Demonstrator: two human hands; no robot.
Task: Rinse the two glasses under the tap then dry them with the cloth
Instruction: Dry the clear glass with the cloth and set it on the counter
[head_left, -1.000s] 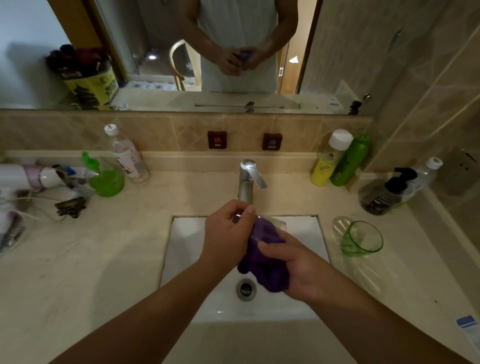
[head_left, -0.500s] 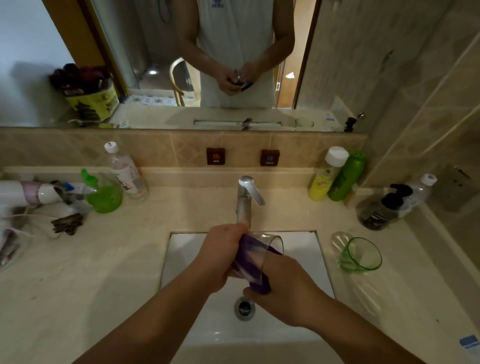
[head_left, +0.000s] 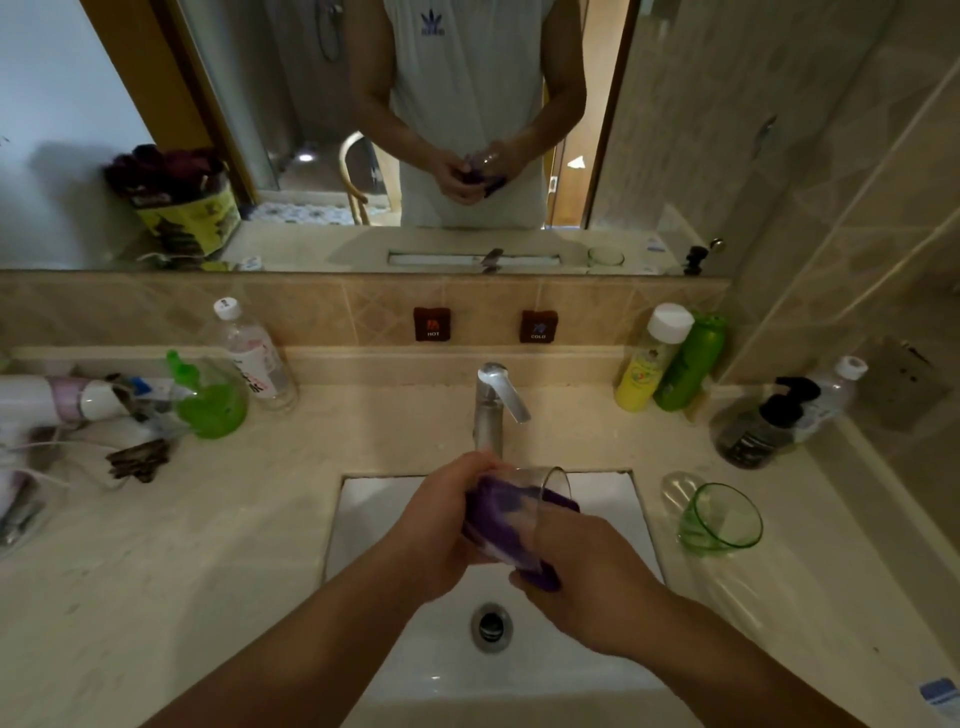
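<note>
2 glasses (head_left: 524, 512) (head_left: 719, 517), 1 cloth (head_left: 493, 504), 5 bottles (head_left: 252, 353).

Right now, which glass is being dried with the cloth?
The clear glass held over the sink, with the purple cloth inside. The green glass stands untouched on the counter.

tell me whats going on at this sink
A person is drying a clear glass over the sink with a purple cloth. The left hand holds the glass, tilted with its mouth up and to the right, and the right hand holds the cloth, which is stuffed inside the glass. No water can be seen running from the tap. A green glass lies on its side on the counter to the right of the sink, untouched.
</note>
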